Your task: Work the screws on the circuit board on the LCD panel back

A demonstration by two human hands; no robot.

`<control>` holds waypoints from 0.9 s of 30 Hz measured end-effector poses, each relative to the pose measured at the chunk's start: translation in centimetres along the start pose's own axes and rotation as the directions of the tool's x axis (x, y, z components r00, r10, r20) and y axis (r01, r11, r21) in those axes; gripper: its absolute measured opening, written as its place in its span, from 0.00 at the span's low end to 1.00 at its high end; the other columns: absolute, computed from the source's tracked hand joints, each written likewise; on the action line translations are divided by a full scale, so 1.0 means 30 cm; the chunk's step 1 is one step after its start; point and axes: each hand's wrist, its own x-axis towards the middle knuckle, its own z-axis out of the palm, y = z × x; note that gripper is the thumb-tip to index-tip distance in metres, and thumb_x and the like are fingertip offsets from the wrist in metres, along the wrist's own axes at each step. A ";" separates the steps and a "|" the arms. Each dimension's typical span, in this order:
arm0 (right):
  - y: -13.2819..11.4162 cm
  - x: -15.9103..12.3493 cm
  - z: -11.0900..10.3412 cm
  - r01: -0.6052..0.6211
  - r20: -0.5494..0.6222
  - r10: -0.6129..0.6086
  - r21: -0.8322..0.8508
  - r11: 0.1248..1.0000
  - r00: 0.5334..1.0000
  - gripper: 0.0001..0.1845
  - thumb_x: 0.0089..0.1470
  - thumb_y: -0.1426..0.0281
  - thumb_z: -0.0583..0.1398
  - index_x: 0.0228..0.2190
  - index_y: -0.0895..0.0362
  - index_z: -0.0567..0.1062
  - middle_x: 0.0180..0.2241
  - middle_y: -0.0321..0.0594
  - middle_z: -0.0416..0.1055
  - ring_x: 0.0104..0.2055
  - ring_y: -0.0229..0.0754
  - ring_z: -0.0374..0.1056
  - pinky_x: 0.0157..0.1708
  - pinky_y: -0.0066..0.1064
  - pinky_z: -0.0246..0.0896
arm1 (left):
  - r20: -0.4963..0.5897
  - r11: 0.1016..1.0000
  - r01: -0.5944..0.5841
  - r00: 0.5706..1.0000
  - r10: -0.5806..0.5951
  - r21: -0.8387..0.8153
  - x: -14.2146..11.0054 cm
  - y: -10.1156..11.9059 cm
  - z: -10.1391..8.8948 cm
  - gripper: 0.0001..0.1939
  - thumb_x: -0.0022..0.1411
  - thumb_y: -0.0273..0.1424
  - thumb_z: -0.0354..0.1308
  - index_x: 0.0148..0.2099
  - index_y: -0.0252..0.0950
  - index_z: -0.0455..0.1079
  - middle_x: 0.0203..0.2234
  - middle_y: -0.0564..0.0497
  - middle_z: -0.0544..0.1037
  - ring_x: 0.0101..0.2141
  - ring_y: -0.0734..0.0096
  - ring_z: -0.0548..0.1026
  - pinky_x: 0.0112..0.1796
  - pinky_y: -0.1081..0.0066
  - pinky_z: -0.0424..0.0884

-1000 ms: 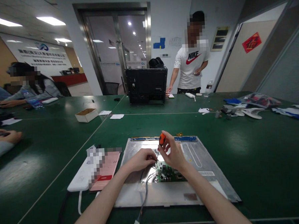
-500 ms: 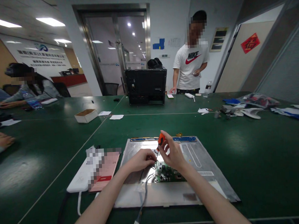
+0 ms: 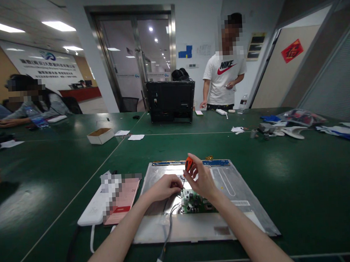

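Observation:
A flat metal panel lies on the green table in front of me, with a small green circuit board on its middle. My right hand is closed round a small screwdriver with an orange handle, its tip down at the board's upper left corner. My left hand is curled with its fingers pinched right beside the screwdriver tip; what they hold is too small to make out. A grey cable runs from the board toward me.
A white power bank and a pink phone lie left of the panel. Farther off stand a black monitor casing, a small cardboard box and scattered parts at right. One person stands behind the table; another sits at far left.
My hands have stayed at the board corner with the screwdriver barely shifting. The other person's hand at the left edge has drawn back almost out of view.

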 end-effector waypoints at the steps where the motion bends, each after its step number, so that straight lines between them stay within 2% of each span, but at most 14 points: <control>1: 0.001 0.000 0.000 -0.004 0.001 0.004 0.000 1.000 1.000 0.32 0.57 0.71 0.57 0.60 0.52 0.53 0.28 0.34 0.70 0.23 0.35 0.66 0.22 0.27 0.65 | 0.000 1.000 0.000 1.000 0.000 0.002 0.000 0.002 -0.001 0.07 0.55 0.22 0.57 0.36 0.33 0.74 0.29 0.51 0.76 0.31 0.71 0.72 0.34 0.74 0.67; 8: -0.006 0.001 -0.004 0.002 0.018 -0.002 0.014 1.000 1.000 0.35 0.56 0.72 0.57 0.61 0.52 0.50 0.29 0.35 0.70 0.24 0.36 0.67 0.23 0.28 0.65 | 0.002 1.000 0.013 1.000 -0.013 -0.020 0.001 0.001 0.002 0.08 0.54 0.21 0.56 0.36 0.33 0.74 0.29 0.52 0.76 0.31 0.71 0.72 0.34 0.74 0.67; 27: -0.009 0.004 -0.004 0.011 0.005 -0.011 -0.010 1.000 1.000 0.33 0.56 0.72 0.56 0.60 0.52 0.51 0.27 0.33 0.69 0.22 0.35 0.65 0.22 0.27 0.65 | -0.001 0.999 0.007 1.000 -0.007 -0.032 0.000 0.003 0.001 0.06 0.55 0.22 0.57 0.36 0.33 0.73 0.28 0.52 0.75 0.30 0.71 0.72 0.33 0.74 0.67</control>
